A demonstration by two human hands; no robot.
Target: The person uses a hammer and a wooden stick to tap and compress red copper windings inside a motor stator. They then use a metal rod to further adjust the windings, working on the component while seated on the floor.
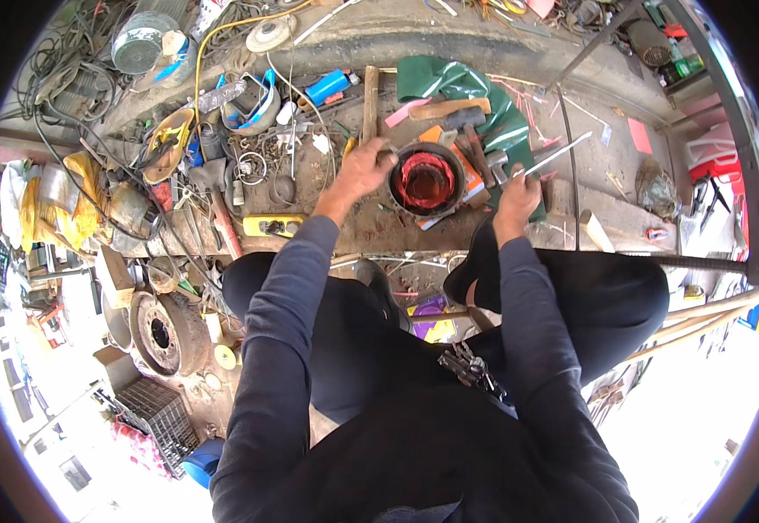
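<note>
In front of me on the cluttered bench sits a round metal motor stator with red windings inside its dark rim. My left hand is at its left edge, fingers closed on what looks like the housing's rim; the exact grip is partly hidden. A long, thin, pale metal strip sticks out up and to the right from my right hand, whose fingers are closed around its lower end. An orange-and-white box lies partly under the stator's right side, with dark tools over it.
A green plastic sheet lies behind the stator, near a wooden-handled hammer. An upright wooden handle stands beyond my left hand. A yellow tool lies at the front edge. Cables crowd the left; a metal frame post stands right.
</note>
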